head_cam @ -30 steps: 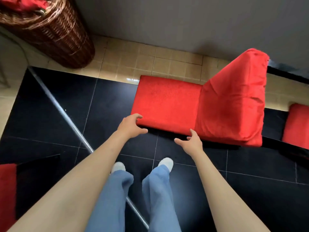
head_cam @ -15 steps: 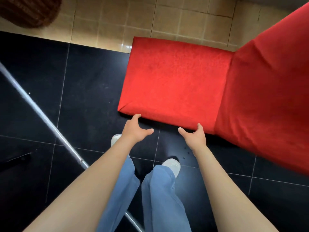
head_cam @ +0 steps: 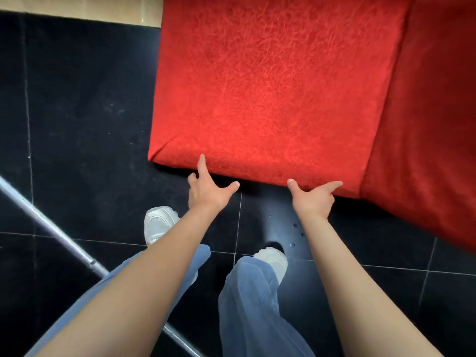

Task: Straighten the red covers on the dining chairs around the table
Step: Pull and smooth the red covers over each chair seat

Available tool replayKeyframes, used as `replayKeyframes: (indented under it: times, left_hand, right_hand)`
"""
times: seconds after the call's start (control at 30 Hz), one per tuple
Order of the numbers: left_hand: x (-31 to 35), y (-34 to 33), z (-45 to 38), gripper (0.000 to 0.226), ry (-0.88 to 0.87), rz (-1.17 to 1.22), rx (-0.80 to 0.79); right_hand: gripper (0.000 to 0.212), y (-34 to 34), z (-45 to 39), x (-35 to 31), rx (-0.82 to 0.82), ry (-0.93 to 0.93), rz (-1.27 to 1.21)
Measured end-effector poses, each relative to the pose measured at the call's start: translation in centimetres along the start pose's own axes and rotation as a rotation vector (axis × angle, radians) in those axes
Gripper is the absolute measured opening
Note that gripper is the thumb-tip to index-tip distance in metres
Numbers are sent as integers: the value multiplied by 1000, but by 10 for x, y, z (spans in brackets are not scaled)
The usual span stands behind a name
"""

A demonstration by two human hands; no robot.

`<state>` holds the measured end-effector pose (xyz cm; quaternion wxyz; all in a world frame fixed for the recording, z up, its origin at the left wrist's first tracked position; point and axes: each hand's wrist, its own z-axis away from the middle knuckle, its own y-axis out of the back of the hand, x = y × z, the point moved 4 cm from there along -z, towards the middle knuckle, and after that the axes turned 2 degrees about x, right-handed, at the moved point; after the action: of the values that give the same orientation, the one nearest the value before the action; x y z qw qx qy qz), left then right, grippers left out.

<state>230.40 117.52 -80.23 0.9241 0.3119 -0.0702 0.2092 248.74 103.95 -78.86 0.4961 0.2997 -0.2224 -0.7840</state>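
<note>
A dining chair fills the upper right, wrapped in a red textured cover. Its seat (head_cam: 278, 81) faces me and its backrest (head_cam: 435, 119) rises at the right. My left hand (head_cam: 206, 193) is at the seat's near edge, index finger lying up against the red fabric and thumb spread to the right. My right hand (head_cam: 313, 198) is further right along the same edge, thumb and index finger spread against the cover's lower rim. Its other fingers are hidden below. Neither hand visibly pinches fabric.
A silver metal bar (head_cam: 49, 229) runs diagonally across the lower left, passing beside my legs. My white shoes (head_cam: 157, 222) and blue trousers stand on black floor tiles (head_cam: 85, 112). Beige tiles (head_cam: 77, 6) show at the top left.
The view has closed in on the chair seat, and the wicker basket has left the view. Both hands stay at the seat's near edge; my left index finger now stretches up onto the cover.
</note>
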Motion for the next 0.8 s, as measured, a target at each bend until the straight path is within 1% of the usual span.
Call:
replayKeyframes:
  times: [0.13, 0.27, 0.33, 0.5, 0.6, 0.8]
  left_hand:
    - [-3, -15, -13, 108, 141, 188, 63]
    - [-1, -27, -32, 101, 264, 378, 85]
    - [2, -36, -36, 99, 275, 446, 87]
    - [12, -55, -40, 103, 295, 624, 150]
    - [11, -60, -44, 105, 262, 663, 173]
    - [7, -66, -47, 106, 224, 725, 218]
  right_hand:
    - [117, -15, -8, 6, 11, -58, -104]
    - [119, -24, -21, 9, 71, -87, -252]
    - [120, -28, -27, 11, 93, -98, -316]
    - [125, -43, -35, 17, 127, -95, -479]
    - [126, -51, -39, 19, 138, -83, -556]
    - [126, -56, -39, 21, 164, -79, -605]
